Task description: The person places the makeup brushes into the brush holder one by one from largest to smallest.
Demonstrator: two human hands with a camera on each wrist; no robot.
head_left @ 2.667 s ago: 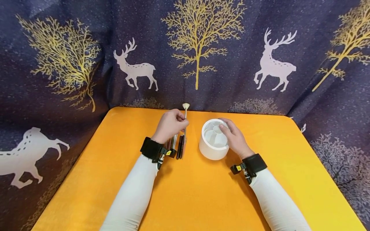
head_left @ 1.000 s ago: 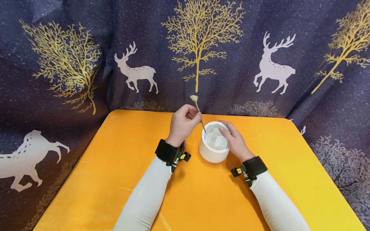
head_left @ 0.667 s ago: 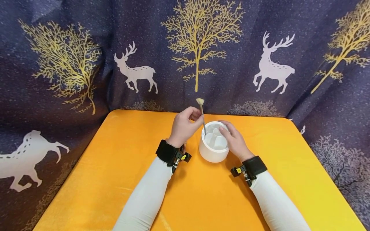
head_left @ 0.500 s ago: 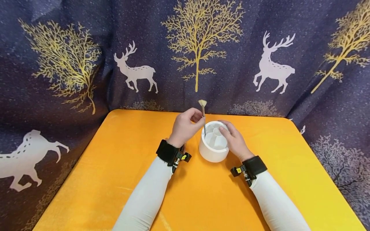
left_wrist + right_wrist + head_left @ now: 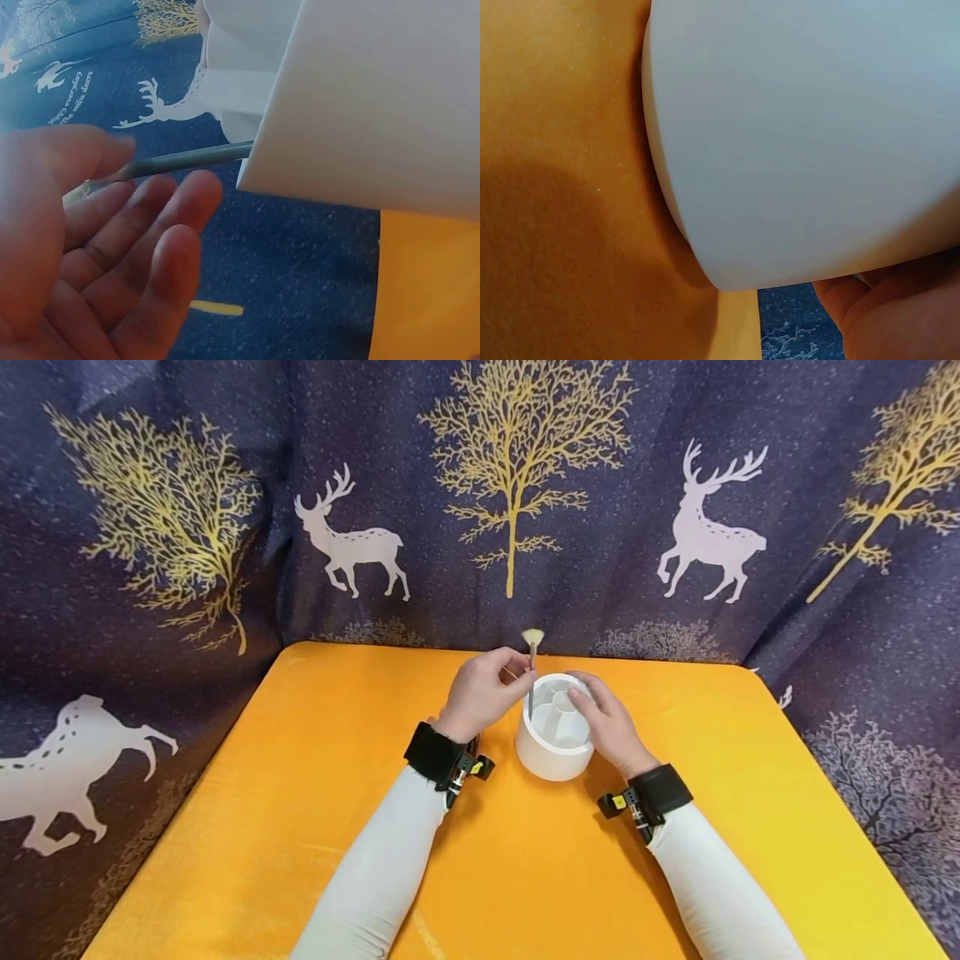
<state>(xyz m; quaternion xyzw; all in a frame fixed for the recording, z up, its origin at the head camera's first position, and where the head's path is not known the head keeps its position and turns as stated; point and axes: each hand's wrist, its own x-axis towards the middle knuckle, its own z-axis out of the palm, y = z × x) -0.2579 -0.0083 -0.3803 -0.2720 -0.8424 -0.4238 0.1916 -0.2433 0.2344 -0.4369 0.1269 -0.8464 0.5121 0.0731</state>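
Upright in the head view is a fan brush [image 5: 533, 637], bristles on top, its handle end inside the left part of a white round divided organizer [image 5: 551, 762]. My left hand [image 5: 483, 693] pinches the brush by its handle, just left of the organizer's rim. The left wrist view shows the grey-green handle [image 5: 191, 158] passing from thumb and fingers behind the white wall; its tip is hidden there. On the other side, my right hand [image 5: 611, 722] grips the organizer, thumb over the rim and fingers round the far outside.
Slim dark sticks [image 5: 473, 745] lie on the orange tabletop [image 5: 495, 860], mostly hidden behind the left wrist. A dark blue curtain [image 5: 450, 527] with deer and trees hangs at the table's far edge.
My left hand has carried the fan brush right, from above the sticks to the organizer. Lately the brush has straightened and sunk lower inside. The right hand keeps its hold on the organizer.
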